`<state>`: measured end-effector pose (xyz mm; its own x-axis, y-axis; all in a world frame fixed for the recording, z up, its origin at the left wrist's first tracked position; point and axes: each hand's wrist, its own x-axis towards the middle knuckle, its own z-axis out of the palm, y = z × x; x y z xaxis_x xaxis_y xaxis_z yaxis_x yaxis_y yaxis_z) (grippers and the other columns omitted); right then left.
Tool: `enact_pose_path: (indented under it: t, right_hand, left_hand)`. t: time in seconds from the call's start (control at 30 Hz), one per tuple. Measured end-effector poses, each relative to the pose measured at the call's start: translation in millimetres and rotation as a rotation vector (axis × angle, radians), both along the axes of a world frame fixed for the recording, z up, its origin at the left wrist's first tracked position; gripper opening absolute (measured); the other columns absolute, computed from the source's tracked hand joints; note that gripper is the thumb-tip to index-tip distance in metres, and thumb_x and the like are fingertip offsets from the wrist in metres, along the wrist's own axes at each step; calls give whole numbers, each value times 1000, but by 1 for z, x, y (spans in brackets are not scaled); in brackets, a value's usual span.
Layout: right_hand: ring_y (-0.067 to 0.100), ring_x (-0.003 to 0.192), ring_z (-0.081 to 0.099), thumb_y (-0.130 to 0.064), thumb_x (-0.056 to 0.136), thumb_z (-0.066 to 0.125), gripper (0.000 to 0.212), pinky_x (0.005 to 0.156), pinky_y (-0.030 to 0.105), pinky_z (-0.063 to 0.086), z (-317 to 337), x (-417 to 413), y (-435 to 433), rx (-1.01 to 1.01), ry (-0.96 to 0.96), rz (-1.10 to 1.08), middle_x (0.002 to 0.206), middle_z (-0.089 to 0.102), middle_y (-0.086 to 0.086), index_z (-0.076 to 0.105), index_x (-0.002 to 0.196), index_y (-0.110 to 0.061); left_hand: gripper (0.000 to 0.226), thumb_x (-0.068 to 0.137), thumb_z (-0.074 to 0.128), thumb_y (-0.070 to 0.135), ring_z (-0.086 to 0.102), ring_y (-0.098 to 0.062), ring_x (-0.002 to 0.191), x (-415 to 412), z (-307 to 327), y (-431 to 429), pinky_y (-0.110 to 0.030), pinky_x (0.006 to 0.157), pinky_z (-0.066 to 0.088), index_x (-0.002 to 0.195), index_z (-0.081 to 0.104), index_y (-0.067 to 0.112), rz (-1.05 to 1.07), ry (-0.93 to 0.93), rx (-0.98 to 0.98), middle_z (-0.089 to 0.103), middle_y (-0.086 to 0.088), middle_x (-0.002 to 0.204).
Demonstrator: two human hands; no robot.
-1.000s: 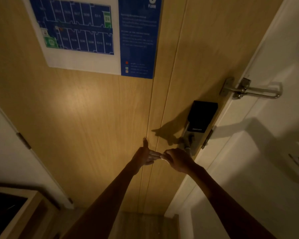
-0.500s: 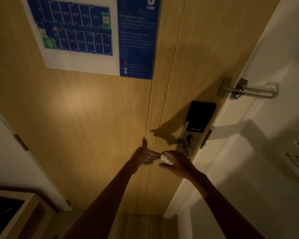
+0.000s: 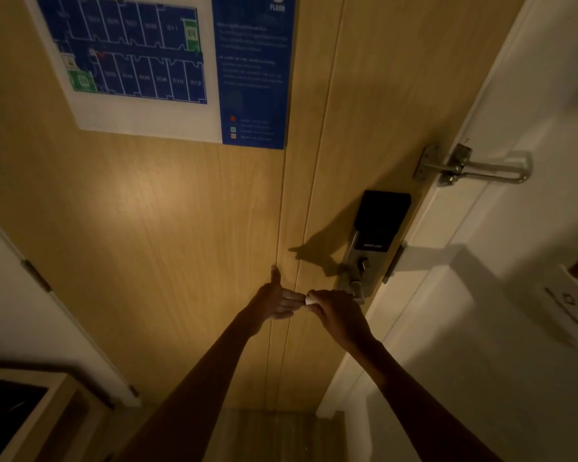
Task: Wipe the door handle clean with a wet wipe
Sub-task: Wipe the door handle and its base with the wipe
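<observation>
A silver door handle (image 3: 356,288) juts from the smart lock plate (image 3: 359,261) on the wooden door (image 3: 181,228); most of the lever lies hidden under my right hand (image 3: 337,315). That hand is closed around the lever with a small white wet wipe (image 3: 311,300) bunched at its fingertips. My left hand (image 3: 276,300) is just to the left, thumb up, fingers extended toward the wipe and touching or nearly touching it. Whether the left fingers grip anything is unclear.
A black card reader (image 3: 381,218) tops the lock. A metal swing-bar door guard (image 3: 474,166) spans door and white frame (image 3: 481,295) above it. A blue floor-plan sign (image 3: 167,61) hangs higher up. A wooden cabinet (image 3: 30,411) stands at lower left. A card holder (image 3: 574,295) is on the right wall.
My right hand with the wipe has slid slightly along the handle; less of the wipe shows than half a second ago. The left hand stays nearly in place.
</observation>
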<state>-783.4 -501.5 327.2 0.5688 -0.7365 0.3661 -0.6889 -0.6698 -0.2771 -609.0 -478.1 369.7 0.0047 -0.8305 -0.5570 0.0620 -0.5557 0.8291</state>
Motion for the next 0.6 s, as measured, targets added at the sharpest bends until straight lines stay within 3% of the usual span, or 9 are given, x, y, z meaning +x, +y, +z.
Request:
enact_pose_path:
  t: [0.1,0.23,0.33,0.4,0.5,0.6]
  right_hand:
    - [10,94,64,-25,93,61,19,79,18,48,7,-17,0,-83,126,-35,98,70,-4,63,111,-20]
    - [19,97,66,-11,82,73,22,79,29,58,2,-44,5,-99,-37,-98,98,71,5,68,103,-11]
    - [19,97,66,-12,81,75,25,79,32,59,-3,-9,9,-67,-94,-105,98,71,6,68,105,-10]
    - [17,92,67,-16,83,73,20,76,29,58,0,7,11,-57,-35,-53,92,72,3,67,101,-13]
    - [15,95,64,-20,84,72,18,80,24,54,3,-20,4,-90,32,-67,94,71,0,67,102,-17]
    - [20,101,63,-17,80,76,25,80,28,56,-3,-53,2,-117,0,-128,100,70,4,68,104,-14]
  left_hand:
    - [93,93,4,62,61,-29,114,0,3,3,-36,100,47,113,66,-5,-1,23,-7,66,-21,117]
    - [93,93,5,62,61,-29,114,-1,2,6,-35,97,48,114,65,-5,9,26,-25,66,-21,118]
    - [92,93,6,63,62,-28,112,-3,1,6,-33,92,50,111,66,-5,31,28,-26,66,-22,118]
    - [92,94,7,62,62,-29,113,-5,2,6,-34,94,49,110,66,-6,43,35,-13,66,-22,117]
    - [92,93,7,63,63,-29,110,-2,0,3,-37,97,49,105,68,-4,46,36,-18,67,-22,115]
    - [93,93,8,64,64,-28,107,-1,-3,2,-36,94,51,106,68,-5,62,47,-24,68,-22,113]
